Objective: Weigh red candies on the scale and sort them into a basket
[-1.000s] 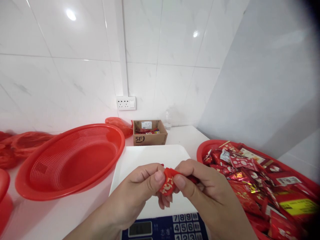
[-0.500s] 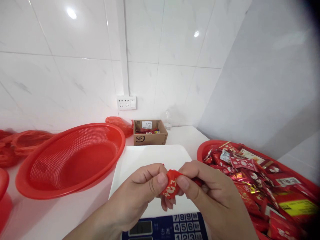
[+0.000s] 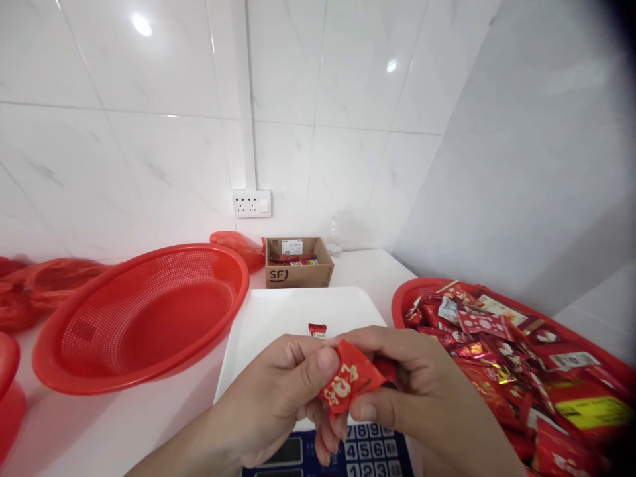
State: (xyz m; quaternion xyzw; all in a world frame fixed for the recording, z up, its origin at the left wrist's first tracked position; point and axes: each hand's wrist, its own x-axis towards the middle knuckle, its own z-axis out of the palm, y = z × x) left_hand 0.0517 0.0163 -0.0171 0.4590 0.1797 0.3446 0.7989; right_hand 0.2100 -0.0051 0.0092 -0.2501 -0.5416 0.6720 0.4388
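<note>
Over the weighing scale, a red candy packet (image 3: 352,379) with gold lettering is held between both hands. My left hand (image 3: 285,391) pinches its left side between thumb and fingers. My right hand (image 3: 417,387) is closed round its right side, with the thumb below it. A darker red piece shows inside the right fingers, mostly hidden. Behind the hands, a small red wrapped piece (image 3: 317,330) lies on the white scale pan (image 3: 288,306). Below, the blue scale keypad (image 3: 365,452) is partly covered by the hands.
A red perforated basket (image 3: 144,331) stands at the left. Another red basket (image 3: 405,291), heaped with wrapped snacks (image 3: 489,324), stands at the right. At the back are a cardboard box (image 3: 298,275) with packets in it and red plastic bags (image 3: 241,248).
The packet has turned and more of its face shows. My right thumb has moved lower. The small piece on the scale pan has come into fuller view behind the hands.
</note>
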